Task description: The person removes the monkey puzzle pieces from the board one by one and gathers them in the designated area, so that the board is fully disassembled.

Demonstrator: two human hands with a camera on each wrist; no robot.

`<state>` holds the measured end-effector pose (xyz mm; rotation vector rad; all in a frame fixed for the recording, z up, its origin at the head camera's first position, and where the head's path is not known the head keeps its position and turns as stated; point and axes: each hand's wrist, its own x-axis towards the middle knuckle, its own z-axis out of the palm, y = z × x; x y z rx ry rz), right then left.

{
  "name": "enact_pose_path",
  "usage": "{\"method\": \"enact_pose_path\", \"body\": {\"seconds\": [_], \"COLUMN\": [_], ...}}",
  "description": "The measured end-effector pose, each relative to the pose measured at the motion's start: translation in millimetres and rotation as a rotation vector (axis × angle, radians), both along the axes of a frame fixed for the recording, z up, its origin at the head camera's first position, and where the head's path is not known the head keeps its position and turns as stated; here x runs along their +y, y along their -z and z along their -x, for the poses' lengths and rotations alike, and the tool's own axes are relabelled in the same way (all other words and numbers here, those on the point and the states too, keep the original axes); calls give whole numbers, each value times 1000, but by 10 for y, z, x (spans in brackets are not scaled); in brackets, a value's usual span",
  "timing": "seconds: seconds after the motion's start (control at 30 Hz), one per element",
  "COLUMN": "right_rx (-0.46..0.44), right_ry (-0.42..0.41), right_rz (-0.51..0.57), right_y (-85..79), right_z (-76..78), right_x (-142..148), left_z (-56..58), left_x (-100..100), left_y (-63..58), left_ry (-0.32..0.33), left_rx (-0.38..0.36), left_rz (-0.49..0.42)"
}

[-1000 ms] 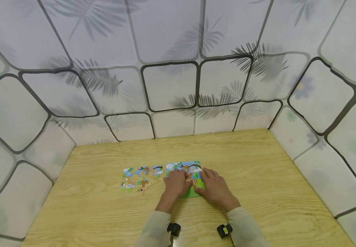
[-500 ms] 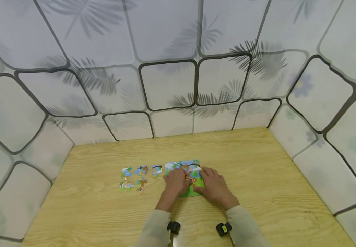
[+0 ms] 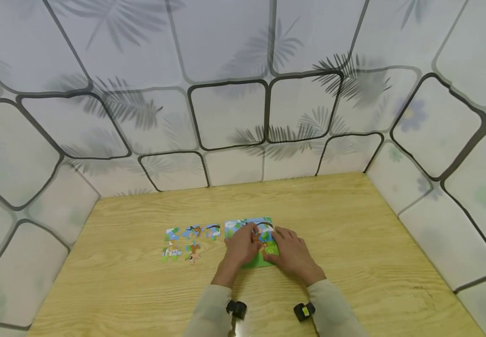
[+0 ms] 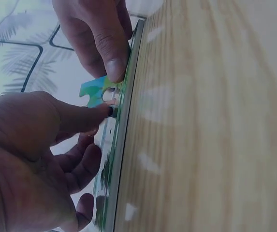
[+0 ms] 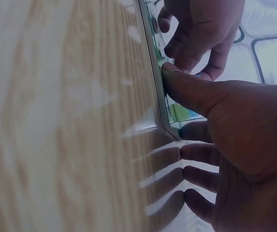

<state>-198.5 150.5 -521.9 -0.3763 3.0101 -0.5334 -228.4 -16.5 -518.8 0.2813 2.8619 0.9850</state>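
A green-bordered jigsaw puzzle board [image 3: 257,262] with a cartoon animal picture lies on the table. My left hand [image 3: 239,248] bends over its middle, thumb and index finger pinching a small puzzle piece [image 4: 111,102], mostly covered by the fingertips. At the board's right edge, my right hand [image 3: 294,253] holds it, thumb on top and fingers along the side. A green and blue puzzle piece [image 4: 94,89] tilts up beside the right thumb in the left wrist view. Much of the picture's left half is hidden under the left hand.
Left of the board, several loose puzzle pieces [image 3: 194,231] lie in two loose rows on the wooden table [image 3: 142,290]. A patterned curtain-like wall [image 3: 234,117] surrounds the table at the back and both sides.
My left hand has shifted slightly, its index finger now bent higher over the board and its thumb drawn in. The right hand stays at the right edge.
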Motion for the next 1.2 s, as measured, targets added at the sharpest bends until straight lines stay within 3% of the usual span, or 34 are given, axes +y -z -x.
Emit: {"method": "enact_pose_path", "body": {"seconds": [0.27,0.57,0.83,1.2], "right_rx": [7,-22,-34,-31], "right_ry": [-2,10,11,9], "right_rz": [5,19,21,24], "right_y": [-7,-27,2,32], "right_z": [16,1,-4,-10], "right_x": [-19,-21,-13,12], "left_z": [-46,-98,-127,-154], "left_x": [-131,-471,-761,-1052], "left_y": [-42,-40,-46,-18], "left_ry": [-4,7,-45,-99], "left_rx": [28,23,-29,-29], "left_rz": [-147,-211,-182,-98]}}
